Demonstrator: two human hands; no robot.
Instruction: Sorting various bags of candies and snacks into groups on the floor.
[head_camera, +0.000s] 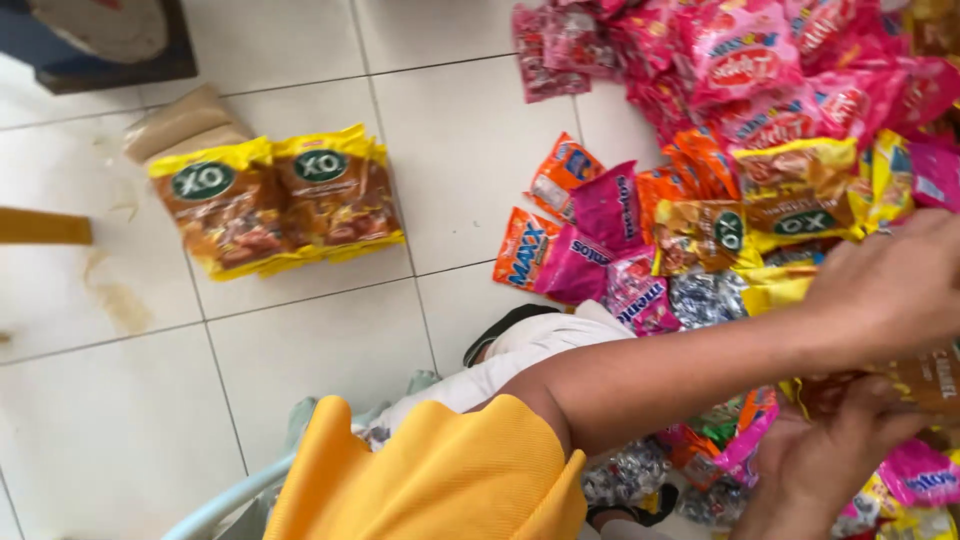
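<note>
1. The left hand (890, 290) reaches across from the yellow sleeve (440, 475) to the right side of the view and rests palm down on the heap of sweet packets (760, 150). Its fingers run out of the frame, so I cannot tell whether it grips anything.
2. The right hand (815, 465) sits just below the left forearm, fingers curled up around the lower edge of a brown and yellow packet (925, 380), which it grasps from beneath.
3. That packet lies at the right edge, between the two hands, and is partly hidden by the left wrist.
4. The heap covers the upper right of the tiled floor (320, 380): pink packets at the top, orange and magenta ones along its left edge, yellow and brown ones in the middle.
5. A silver-wrapped bag (705, 297) lies just above the forearm.
6. Well apart from the heap, on the left, two yellow and brown packets (280, 200) lie side by side, touching, in a neat stack.
7. A tan packet (180, 125) is tucked behind them.
8. A dark sandal (505, 328) shows beside a white trouser leg (510, 360).
</note>
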